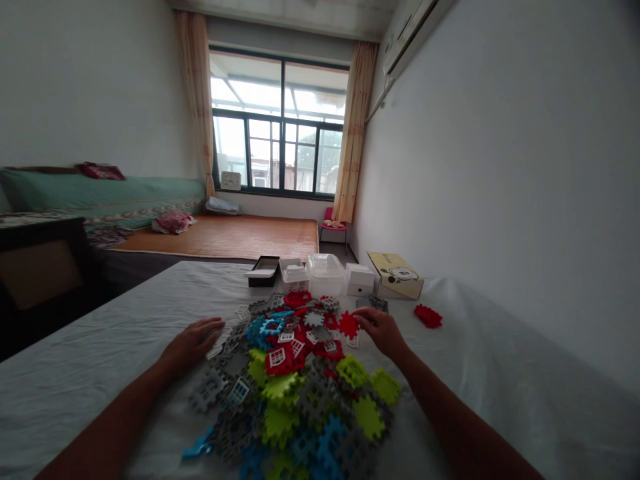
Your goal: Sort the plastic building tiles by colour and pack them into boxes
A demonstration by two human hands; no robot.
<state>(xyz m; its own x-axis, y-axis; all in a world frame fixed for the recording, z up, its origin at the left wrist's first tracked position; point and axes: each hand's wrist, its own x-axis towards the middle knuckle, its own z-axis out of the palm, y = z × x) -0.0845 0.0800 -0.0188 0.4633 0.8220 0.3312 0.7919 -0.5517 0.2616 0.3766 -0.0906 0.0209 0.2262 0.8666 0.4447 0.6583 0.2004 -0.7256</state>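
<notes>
My right hand [378,329] pinches the edge of a red toothed plastic piece [349,325] at the right side of a big pile. My left hand [194,341] rests flat at the pile's left edge, fingers stretched out beside some grey pieces [235,361]. Between the hands, the heap mixes lime green pieces [281,421], blue pieces [330,443], red pieces and white window-frame pieces [277,357]. A small blue piece [199,447] lies at the near left. Off to the right, red pieces [428,316] lie apart from the heap.
Along the back of the cloth-covered table [160,293] stand a black box [264,272], a white box [294,275], a clear plastic tub [325,273], another white box [360,279] and a yellow carton [396,275]. A wall rises on the right.
</notes>
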